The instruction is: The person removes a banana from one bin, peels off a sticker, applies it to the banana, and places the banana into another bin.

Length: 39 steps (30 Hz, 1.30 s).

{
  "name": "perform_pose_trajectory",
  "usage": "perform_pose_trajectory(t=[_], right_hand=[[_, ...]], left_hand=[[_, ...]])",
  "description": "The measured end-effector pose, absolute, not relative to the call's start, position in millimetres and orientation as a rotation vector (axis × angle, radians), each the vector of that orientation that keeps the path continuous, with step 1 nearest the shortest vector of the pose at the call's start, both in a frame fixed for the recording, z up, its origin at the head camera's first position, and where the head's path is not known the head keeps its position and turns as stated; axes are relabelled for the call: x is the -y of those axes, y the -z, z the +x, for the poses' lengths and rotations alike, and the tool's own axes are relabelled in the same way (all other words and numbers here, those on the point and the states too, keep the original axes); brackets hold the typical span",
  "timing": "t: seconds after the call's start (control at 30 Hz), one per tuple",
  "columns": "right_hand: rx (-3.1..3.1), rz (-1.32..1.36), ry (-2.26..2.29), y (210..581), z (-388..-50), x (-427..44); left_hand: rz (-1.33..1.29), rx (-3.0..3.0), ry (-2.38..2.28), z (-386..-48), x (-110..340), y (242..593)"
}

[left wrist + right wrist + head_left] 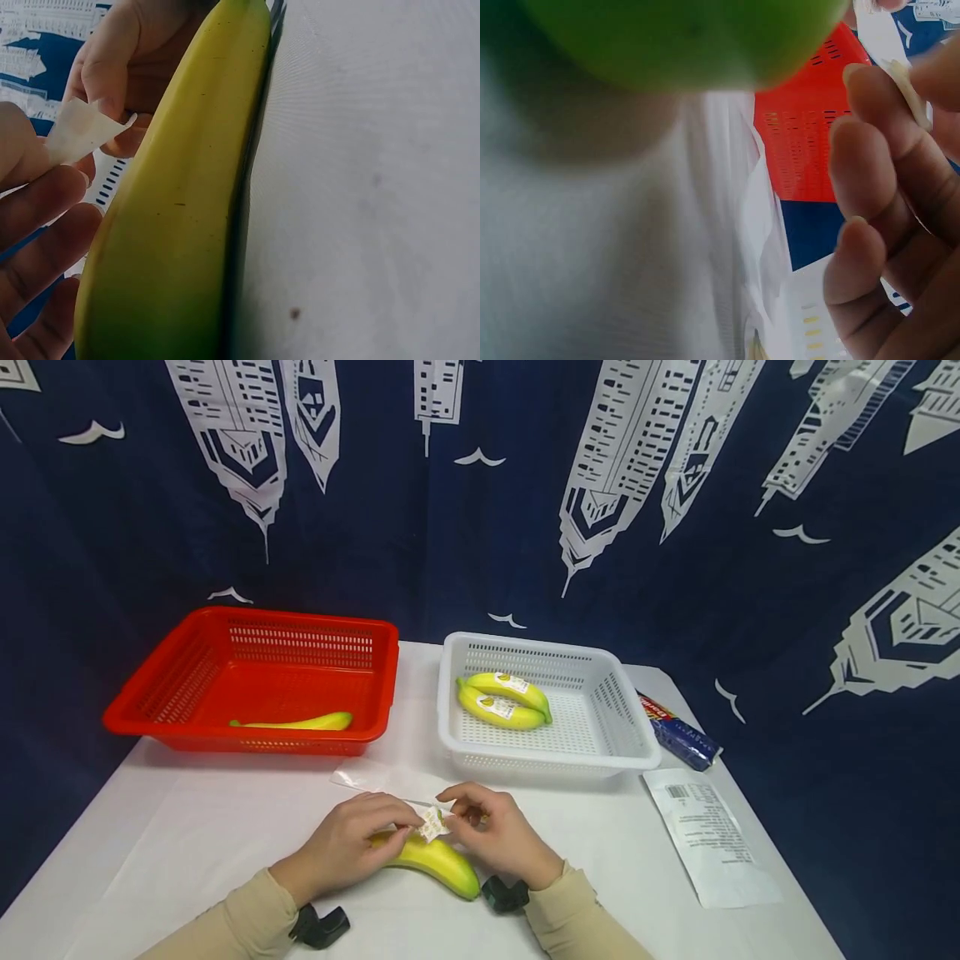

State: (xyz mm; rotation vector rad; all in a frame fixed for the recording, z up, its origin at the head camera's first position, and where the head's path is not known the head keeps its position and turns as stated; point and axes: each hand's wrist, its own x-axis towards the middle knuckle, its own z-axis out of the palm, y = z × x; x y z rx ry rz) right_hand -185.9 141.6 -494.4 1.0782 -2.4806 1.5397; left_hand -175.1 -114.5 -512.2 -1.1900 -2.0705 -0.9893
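A small crumpled white sticker (433, 824) with printing on it is held up between both hands, just above a yellow-green banana (438, 862) lying on the table. My left hand (360, 839) pinches the sticker's left side; its thumb and fingers also hide one end of the banana. From the other side, my right hand (498, 831) pinches the sticker's edge between thumb and index finger, its other fingers loosely bent. In the left wrist view the sticker (81, 131) shows its pale face beside the banana (176, 195). The right wrist view shows the banana's green end (697, 45) close up.
A red basket (300, 618) with one banana (315, 722) stands back left. A white basket (630, 747) holds two labelled bananas (504, 700). To its right lie a blue packet (682, 737) and a printed white sheet (708, 839). A translucent strip (386, 777) lies behind the hands.
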Motion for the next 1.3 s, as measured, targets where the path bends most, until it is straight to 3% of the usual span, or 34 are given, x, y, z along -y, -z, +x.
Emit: perform_pose_trajectory(t=[0.4, 0.87, 1.3], right_hand=[[2.458, 0.951, -1.616, 492.4, -187.5, -143.6], [2.351, 0.844, -1.610, 495.4, -190.8, -142.5], [2.349, 1.052, -1.634, 498.0, -186.4, -138.5]], left_hand=[[-1.209, 2.500, 0.850, -170.1, 118.0, 511.7], [-1.069, 2.559, 1.046, -173.7, 111.0, 517.5], [-0.961, 2.385, 1.237, -175.2, 109.6, 519.9]])
